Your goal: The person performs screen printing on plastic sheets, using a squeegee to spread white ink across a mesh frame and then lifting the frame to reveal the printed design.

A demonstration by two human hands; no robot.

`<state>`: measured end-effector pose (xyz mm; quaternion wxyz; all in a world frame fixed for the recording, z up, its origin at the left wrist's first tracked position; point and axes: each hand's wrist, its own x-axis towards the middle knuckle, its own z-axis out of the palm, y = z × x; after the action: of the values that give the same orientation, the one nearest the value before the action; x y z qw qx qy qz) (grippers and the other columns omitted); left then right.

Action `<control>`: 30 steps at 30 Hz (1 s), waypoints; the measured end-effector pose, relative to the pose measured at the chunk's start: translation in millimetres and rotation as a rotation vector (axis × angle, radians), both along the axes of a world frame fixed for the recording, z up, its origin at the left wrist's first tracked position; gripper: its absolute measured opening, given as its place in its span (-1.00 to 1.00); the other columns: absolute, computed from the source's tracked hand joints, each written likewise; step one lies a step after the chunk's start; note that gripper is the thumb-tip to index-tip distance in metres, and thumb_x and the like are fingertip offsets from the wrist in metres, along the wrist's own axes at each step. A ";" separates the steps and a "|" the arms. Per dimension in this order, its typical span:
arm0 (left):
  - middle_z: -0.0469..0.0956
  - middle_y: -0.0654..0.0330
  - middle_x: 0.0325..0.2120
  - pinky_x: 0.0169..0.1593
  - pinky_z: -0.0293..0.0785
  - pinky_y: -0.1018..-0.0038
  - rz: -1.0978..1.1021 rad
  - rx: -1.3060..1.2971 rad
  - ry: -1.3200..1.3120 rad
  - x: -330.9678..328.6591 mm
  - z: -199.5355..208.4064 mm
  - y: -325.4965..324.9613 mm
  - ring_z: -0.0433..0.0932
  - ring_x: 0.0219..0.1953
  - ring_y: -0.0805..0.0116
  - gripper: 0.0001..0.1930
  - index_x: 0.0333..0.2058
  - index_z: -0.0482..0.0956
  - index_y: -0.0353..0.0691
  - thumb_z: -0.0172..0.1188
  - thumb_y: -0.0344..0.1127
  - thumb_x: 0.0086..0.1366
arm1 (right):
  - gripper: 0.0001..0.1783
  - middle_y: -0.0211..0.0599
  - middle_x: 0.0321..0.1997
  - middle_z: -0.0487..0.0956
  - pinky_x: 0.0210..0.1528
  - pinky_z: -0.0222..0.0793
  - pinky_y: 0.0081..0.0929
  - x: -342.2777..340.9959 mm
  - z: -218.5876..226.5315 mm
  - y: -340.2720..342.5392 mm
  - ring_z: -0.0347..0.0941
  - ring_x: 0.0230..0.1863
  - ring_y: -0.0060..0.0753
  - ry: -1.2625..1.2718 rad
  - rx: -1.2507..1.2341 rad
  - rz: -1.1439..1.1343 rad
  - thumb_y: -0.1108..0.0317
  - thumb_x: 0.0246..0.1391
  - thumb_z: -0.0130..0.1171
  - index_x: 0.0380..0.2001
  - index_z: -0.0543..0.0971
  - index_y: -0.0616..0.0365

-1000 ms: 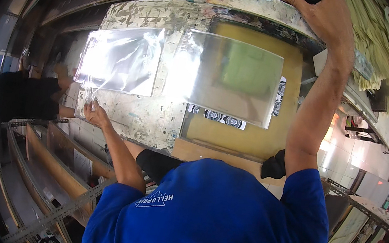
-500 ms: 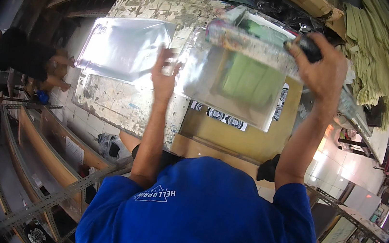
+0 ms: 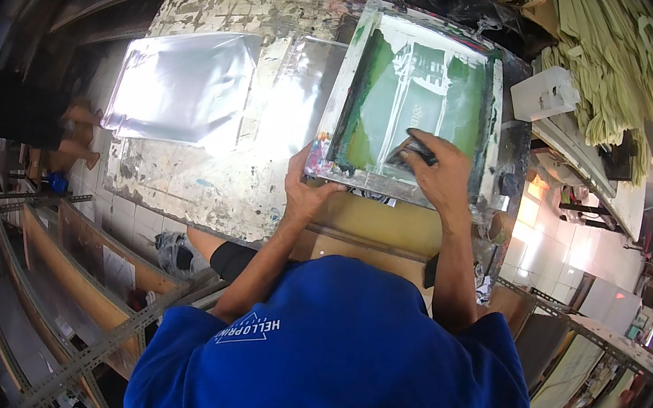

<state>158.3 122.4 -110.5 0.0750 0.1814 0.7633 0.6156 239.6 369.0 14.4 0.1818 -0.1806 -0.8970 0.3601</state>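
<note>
The silk-screen frame (image 3: 338, 99) lies down over the board on the worktable, its mesh green with streaks of white ink (image 3: 430, 75). My left hand (image 3: 307, 192) is closed round the near left corner of this frame, thumb along the front edge. In my right hand (image 3: 446, 176) is a squeegee (image 3: 408, 154) with a dark handle, its lower part against the mesh near the frame's front. Below the frame, the yellowish board (image 3: 389, 226) shows at the front; a bit of black-and-white print peeks out, mostly hidden.
Clear plastic sheets (image 3: 181, 92) lie on the stained worktable (image 3: 159, 171) to the left. A white container (image 3: 545, 95) stands right of the frame, below hanging yellow-green strips (image 3: 612, 68). Metal racks (image 3: 84, 256) stand at lower left. Another person (image 3: 20, 113) is at the far left.
The frame, tilted up before, is now down over the board. My left hand moved from beside the clear sheet to the frame's corner. My right hand came down and left onto the mesh.
</note>
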 end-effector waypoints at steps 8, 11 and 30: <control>0.42 -0.03 0.20 0.27 0.23 0.00 0.072 -0.344 0.454 -3.3 -30.3 -11.4 0.34 0.22 -0.07 -0.08 0.10 0.58 -0.32 0.67 -0.06 -0.31 | -0.08 -0.12 0.03 0.56 0.13 0.12 -0.05 6.3 -60.5 -10.9 0.38 0.13 -0.03 -0.460 0.356 0.147 0.19 -0.22 0.55 0.31 0.44 -0.21; 0.43 -0.02 0.20 0.28 0.22 0.02 0.073 -0.365 0.445 -2.0 -29.0 -12.4 0.34 0.22 -0.08 -0.07 0.11 0.58 -0.31 0.67 -0.06 -0.32 | -0.14 -0.13 0.04 0.57 0.11 0.13 -0.07 -1.0 -74.4 -6.1 0.39 0.14 -0.04 -0.389 0.417 0.069 0.19 -0.19 0.54 0.28 0.48 -0.20; 0.46 0.02 0.17 0.31 0.15 0.04 0.106 -0.307 0.397 2.2 -27.4 -12.8 0.30 0.25 -0.03 -0.10 0.15 0.57 -0.26 0.64 0.01 -0.21 | -0.48 -0.16 -0.18 0.67 -0.09 0.36 -0.04 -136.5 -88.7 144.6 0.56 -0.06 0.00 -0.077 0.524 0.006 0.22 -0.01 0.42 0.09 0.59 -0.20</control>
<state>160.5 109.6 -137.9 -0.0818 0.2449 0.8560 0.4478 103.1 513.6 -74.3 0.1870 -0.1386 -0.9664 0.1090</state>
